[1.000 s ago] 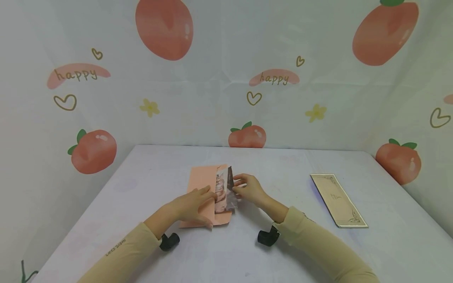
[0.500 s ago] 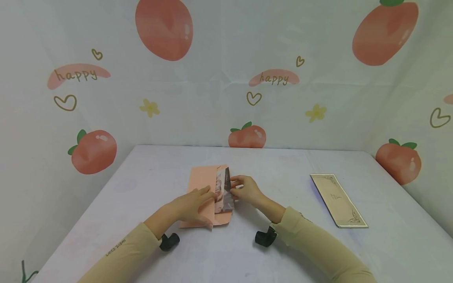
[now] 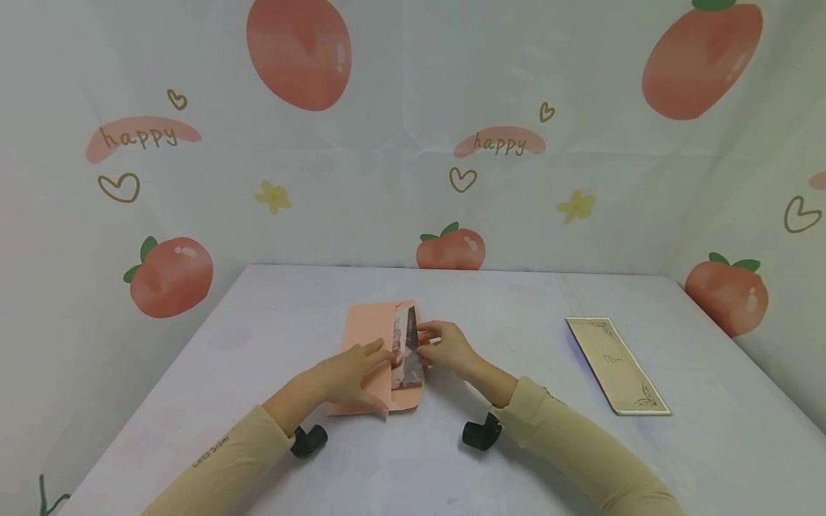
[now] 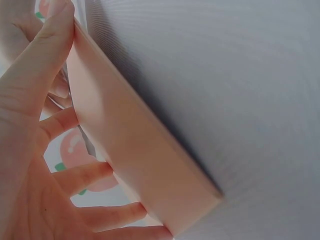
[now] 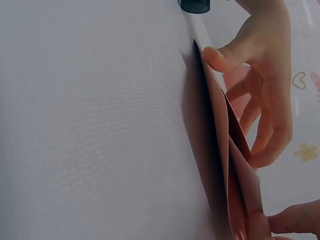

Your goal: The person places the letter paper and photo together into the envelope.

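Observation:
A peach-coloured envelope lies on the table, its mouth facing right. My left hand rests on it, fingers spread across the top and thumb by the near edge. The left wrist view shows those fingertips touching the envelope's face. Partly inside the mouth is a photo print with grey and pinkish pictures; its left part is hidden within. At the print's right edge, my right hand pinches it between thumb and fingers. In the right wrist view, the print sits between the envelope's parted layers.
To the right lies a long beige card with a pale border and dark corner ornaments. A black wrist-worn device hangs under the right cuff, another under the left. A white curtain printed with fruit stands behind the table.
My right hand has moved slightly left, and the photo print has slid further into the envelope. The left hand and the envelope have stayed in place.

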Demonstrator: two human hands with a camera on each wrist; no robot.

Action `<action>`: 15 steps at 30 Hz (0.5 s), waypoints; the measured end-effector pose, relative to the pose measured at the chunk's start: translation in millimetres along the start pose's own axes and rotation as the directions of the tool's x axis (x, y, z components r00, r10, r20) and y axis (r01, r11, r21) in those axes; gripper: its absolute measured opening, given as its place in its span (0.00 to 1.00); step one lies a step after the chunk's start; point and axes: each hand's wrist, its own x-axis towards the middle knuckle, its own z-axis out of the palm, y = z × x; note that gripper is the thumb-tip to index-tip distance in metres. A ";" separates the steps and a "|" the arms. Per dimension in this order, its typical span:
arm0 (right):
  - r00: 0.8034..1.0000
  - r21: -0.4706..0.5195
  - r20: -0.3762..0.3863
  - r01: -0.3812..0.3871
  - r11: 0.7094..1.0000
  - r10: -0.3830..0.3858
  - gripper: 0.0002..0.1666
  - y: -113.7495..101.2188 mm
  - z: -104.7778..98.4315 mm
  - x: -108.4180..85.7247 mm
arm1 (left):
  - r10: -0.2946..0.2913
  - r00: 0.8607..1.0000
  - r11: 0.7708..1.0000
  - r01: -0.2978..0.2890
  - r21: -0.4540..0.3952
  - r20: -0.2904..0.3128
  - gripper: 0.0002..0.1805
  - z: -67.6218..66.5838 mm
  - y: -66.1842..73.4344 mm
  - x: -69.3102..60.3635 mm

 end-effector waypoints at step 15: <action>0.998 -0.035 0.026 0.059 0.998 -0.058 0.26 -0.1 3.6 1.0 | 0.000 1.000 1.000 0.000 -0.014 -0.006 0.42 -0.6 1.3 -0.7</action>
